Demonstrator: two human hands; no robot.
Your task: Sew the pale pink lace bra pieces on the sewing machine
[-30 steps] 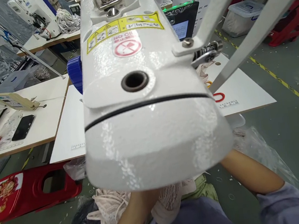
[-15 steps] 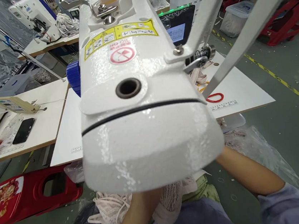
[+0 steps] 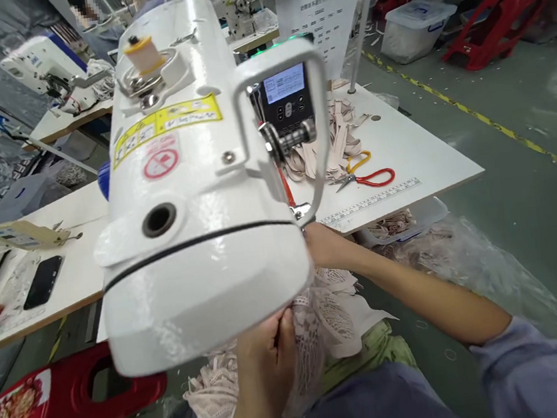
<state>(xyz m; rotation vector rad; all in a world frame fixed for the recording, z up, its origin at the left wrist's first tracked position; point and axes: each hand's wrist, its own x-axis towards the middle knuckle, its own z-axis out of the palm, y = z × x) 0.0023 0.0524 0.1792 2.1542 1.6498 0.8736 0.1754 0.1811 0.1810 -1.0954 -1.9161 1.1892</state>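
A white sewing machine [image 3: 187, 199] fills the middle of the view, seen from above its head end. My left hand [image 3: 267, 354] is closed on pale pink lace fabric [image 3: 321, 318] just below the machine's end. My right hand [image 3: 326, 247] reaches in under the machine's right side, touching the same lace; its fingers are hidden by the machine. More lace hangs down over my lap [image 3: 214, 397]. A thread spool [image 3: 143, 53] sits on top of the machine.
The white table [image 3: 402, 148] holds red and yellow scissors [image 3: 368, 175], lace strips [image 3: 335, 135] and a control panel [image 3: 286, 97]. A black phone [image 3: 43, 281] lies on the left table. A red stool [image 3: 52, 389] stands at lower left, a clear bag [image 3: 481, 273] at right.
The view has shifted right, uncovering the table's right side and the control panel. Both hands now show below the machine, the left one closed on the lace.
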